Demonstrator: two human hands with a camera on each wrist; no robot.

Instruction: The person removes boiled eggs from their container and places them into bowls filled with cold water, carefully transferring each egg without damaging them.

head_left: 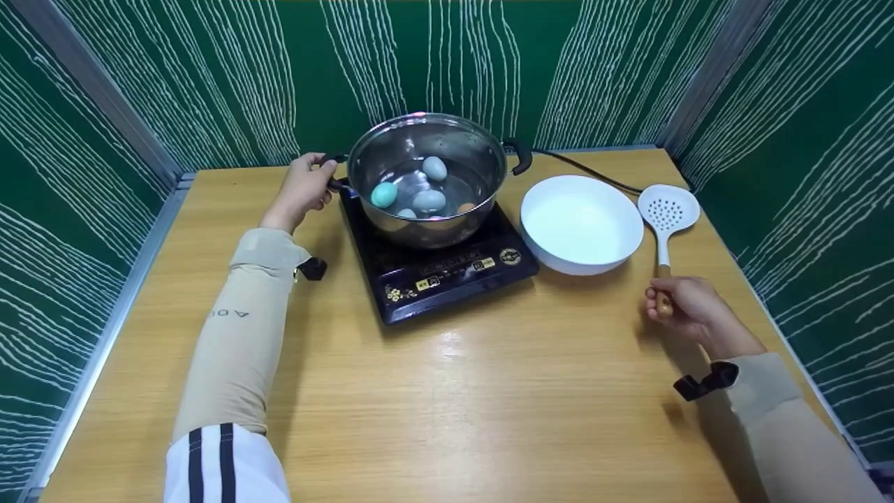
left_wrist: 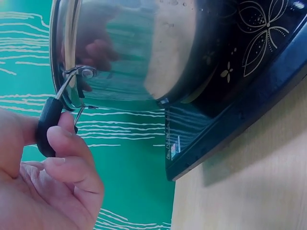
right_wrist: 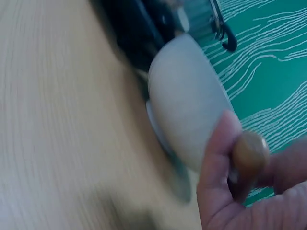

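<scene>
My left hand (head_left: 304, 187) grips the black side handle (left_wrist: 48, 125) of a steel pot (head_left: 429, 227). Several eggs lie in the water inside, among them a turquoise egg (head_left: 384, 195), a pale blue egg (head_left: 434, 168) and a partly hidden brown egg (head_left: 466, 207). In my right hand (head_left: 688, 311) is the wooden handle (right_wrist: 250, 155) of a white slotted skimmer (head_left: 668, 208), its perforated head pointing away from me at the far right. A white bowl (head_left: 582, 223) stands between pot and skimmer; nothing shows inside it.
Under the pot is a black induction cooker (head_left: 457, 279) on the wooden table (head_left: 447, 405). Its cord (head_left: 587, 170) runs behind the bowl toward the right. Green panels (head_left: 461, 63) with white streaks enclose the table at the back and both sides.
</scene>
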